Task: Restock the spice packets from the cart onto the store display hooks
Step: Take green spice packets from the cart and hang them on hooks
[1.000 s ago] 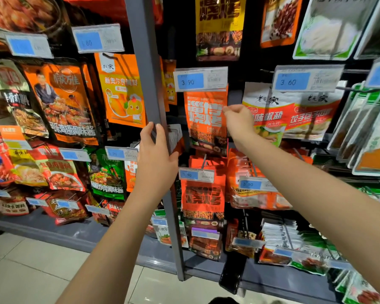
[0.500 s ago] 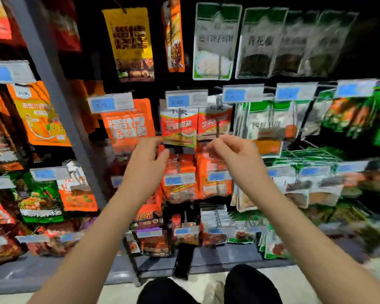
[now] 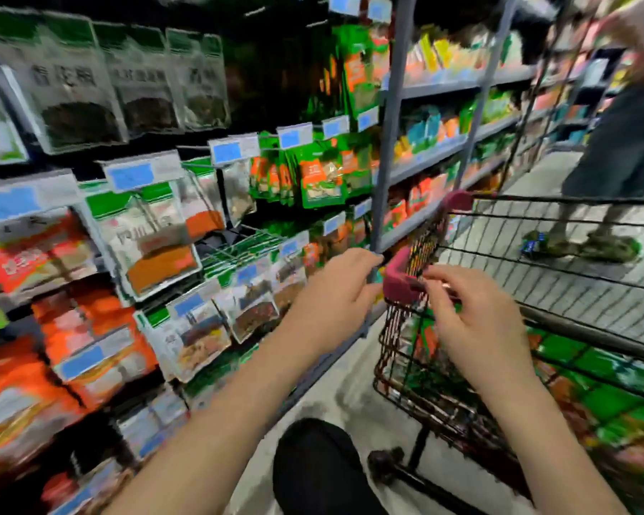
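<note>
Left grip (image 3: pixel 335 295) and right grip (image 3: pixel 476 321), both loosely curled and empty, hover by the wire cart (image 3: pixel 398 280) at 3 o'clock; spice packets (image 3: pixel 157 239) hang at 9 o'clock.

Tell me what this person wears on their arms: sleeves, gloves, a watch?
Nothing shows. The left grip and right grip are gloveless, with no ring visible, though the picture is blurred. The left forearm and right forearm are bare to the frame's edge: no sleeve, watch or bracelet.
</note>
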`<state>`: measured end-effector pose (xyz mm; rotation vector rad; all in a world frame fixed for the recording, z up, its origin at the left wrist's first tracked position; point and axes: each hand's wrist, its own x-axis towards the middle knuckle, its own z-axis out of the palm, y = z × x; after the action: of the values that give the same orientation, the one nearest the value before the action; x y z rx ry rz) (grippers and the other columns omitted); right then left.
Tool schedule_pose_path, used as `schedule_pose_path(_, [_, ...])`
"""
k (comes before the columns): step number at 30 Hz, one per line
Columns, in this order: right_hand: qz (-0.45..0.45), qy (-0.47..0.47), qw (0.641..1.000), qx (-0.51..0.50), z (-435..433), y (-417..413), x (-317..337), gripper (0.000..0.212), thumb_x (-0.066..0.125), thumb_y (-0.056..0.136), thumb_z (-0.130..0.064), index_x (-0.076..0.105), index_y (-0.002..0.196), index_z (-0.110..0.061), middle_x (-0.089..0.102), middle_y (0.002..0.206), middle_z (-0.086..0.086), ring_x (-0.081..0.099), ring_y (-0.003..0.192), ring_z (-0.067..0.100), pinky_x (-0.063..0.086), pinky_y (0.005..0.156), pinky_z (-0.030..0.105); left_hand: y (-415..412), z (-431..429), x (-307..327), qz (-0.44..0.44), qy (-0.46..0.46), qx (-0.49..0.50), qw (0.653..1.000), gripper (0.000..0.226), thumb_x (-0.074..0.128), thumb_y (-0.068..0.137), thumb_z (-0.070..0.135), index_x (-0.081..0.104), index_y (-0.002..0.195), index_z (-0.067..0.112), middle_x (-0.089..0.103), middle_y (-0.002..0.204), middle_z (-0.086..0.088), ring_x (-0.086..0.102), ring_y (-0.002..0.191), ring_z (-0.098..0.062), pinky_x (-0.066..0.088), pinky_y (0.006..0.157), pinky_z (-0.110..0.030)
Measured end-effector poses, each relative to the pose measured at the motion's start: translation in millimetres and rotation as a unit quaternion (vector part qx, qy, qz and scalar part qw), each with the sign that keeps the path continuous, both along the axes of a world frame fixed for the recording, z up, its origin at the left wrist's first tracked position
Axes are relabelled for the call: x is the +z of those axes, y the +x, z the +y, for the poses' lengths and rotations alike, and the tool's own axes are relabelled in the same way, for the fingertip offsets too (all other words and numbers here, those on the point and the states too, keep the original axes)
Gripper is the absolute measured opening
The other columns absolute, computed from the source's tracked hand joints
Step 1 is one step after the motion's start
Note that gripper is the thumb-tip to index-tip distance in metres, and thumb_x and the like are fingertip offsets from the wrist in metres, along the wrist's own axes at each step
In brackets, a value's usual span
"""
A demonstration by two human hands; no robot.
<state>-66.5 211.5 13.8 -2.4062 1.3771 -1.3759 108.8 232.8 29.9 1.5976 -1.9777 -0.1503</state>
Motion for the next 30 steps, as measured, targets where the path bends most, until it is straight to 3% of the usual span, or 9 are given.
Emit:
schedule_pose_path(4, [0.132, 0.062, 0.962, -0.23, -2.0, -66.2, -0.1, 0.034, 0.049, 0.094, -0.034, 0.071, 0.105, -0.011, 0.072, 0.097, 0.01, 0.064, 0.094, 0.031, 0.044, 0.091, 0.046, -51.2, -47.6, -13.8, -0.049, 0.027, -0.099, 0.994, 0.043, 0.042, 0.102, 0.028, 0.043, 0.142, 0.012, 0.045, 0.143, -0.003, 0.037, 0.134, -0.021, 0.023, 0.109, -0.028])
schedule_pose_path(8, [0.277, 0.171, 0.887, -0.329, 20.5, -105.7, 18.8, 0.05, 0.029, 0.097, -0.057, 0.069, 0.1, -0.027, 0.07, 0.09, -0.002, 0.062, 0.099, 0.02, 0.029, 0.104, 0.042, -73.4, -66.4, -31.6, -0.13, 0.003, -0.094, 0.987, 0.038, 0.041, 0.101, 0.037, 0.051, 0.133, 0.019, 0.061, 0.121, -0.002, 0.05, 0.118, -0.025, 0.024, 0.104, -0.035])
schedule_pose_path(13, [0.293, 0.152, 0.896, -0.298, 34.5, -126.5, 25.3, 0.046, 0.025, 0.095, -0.055, 0.063, 0.089, -0.029, 0.068, 0.084, -0.007, 0.064, 0.089, 0.017, 0.04, 0.089, 0.037, -68.4, -61.6, -28.2, -0.081, -0.029, -0.123, 0.989, 0.034, 0.039, 0.098, 0.035, 0.065, 0.101, 0.014, 0.067, 0.089, -0.006, 0.06, 0.092, -0.031, 0.041, 0.082, -0.041])
schedule_pose_path(16, [0.316, 0.135, 0.894, -0.287, 29.2, -125.3, 22.0, 0.049, 0.024, 0.097, -0.054, 0.062, 0.088, -0.026, 0.065, 0.079, -0.007, 0.064, 0.081, 0.018, 0.044, 0.072, 0.032, -68.6, -59.1, -21.3, -0.079, -0.01, -0.129, 0.988, 0.037, 0.031, 0.102, 0.036, 0.054, 0.078, 0.019, 0.053, 0.069, 0.003, 0.061, 0.082, -0.03, 0.039, 0.071, -0.039])
schedule_pose_path(19, [0.31, 0.128, 0.905, -0.263, 28.0, -127.0, 20.9, 0.05, 0.024, 0.096, -0.054, 0.065, 0.088, -0.026, 0.064, 0.076, -0.007, 0.064, 0.076, 0.016, 0.038, 0.062, 0.029, -71.9, -66.2, -7.7, -0.126, 0.082, -0.105, 0.983, 0.039, 0.028, 0.105, 0.034, 0.062, 0.119, 0.021, 0.065, 0.113, -0.007, 0.057, 0.112, -0.029, 0.041, 0.089, -0.037])
schedule_pose_path(22, [0.312, 0.117, 0.913, -0.235, 26.2, -129.6, 21.3, 0.053, 0.021, 0.094, -0.056, 0.065, 0.089, -0.028, 0.058, 0.067, -0.01, 0.06, 0.069, 0.011, 0.034, 0.051, 0.026, -82.2, -80.3, 3.0, -0.17, 0.157, -0.107, 0.967, 0.044, 0.022, 0.106, 0.036, 0.04, 0.146, 0.027, 0.046, 0.147, -0.003, 0.043, 0.133, -0.025, 0.034, 0.108, -0.038])
schedule_pose_path(24, [0.327, 0.128, 0.91, -0.22, 24.5, -129.6, 24.5, 0.05, 0.019, 0.095, -0.056, 0.061, 0.092, -0.028, 0.05, 0.063, -0.011, 0.052, 0.066, 0.009, 0.033, 0.05, 0.022, -85.7, -88.4, 1.9, -0.198, 0.162, -0.095, 0.962, 0.045, 0.019, 0.106, 0.036, 0.042, 0.144, 0.026, 0.048, 0.145, -0.007, 0.045, 0.131, -0.028, 0.036, 0.106, -0.039])
schedule_pose_path(27, [0.354, 0.161, 0.908, -0.155, 19.5, -132.1, 34.7, 0.044, 0.023, 0.099, -0.053, 0.058, 0.098, -0.027, 0.043, 0.06, -0.011, 0.043, 0.059, 0.004, 0.033, 0.052, 0.019, -82.3, -93.6, -9.2, -0.202, 0.108, -0.071, 0.971, 0.065, 0.008, 0.101, 0.046, 0.062, 0.118, 0.014, 0.065, 0.117, -0.013, 0.058, 0.11, -0.032, 0.045, 0.091, -0.041])
schedule_pose_path(30, [0.328, 0.325, 0.886, -0.051, 3.6, -137.7, 61.3, 0.047, 0.03, 0.097, -0.055, 0.061, 0.084, -0.022, 0.048, 0.061, -0.009, 0.045, 0.052, 0.001, 0.031, 0.053, 0.017, -77.8, -93.6, -13.5, -0.236, 0.069, -0.09, 0.965, 0.088, -0.01, 0.08, 0.05, 0.063, 0.113, 0.014, 0.068, 0.108, -0.009, 0.06, 0.099, -0.028, 0.049, 0.084, -0.042])
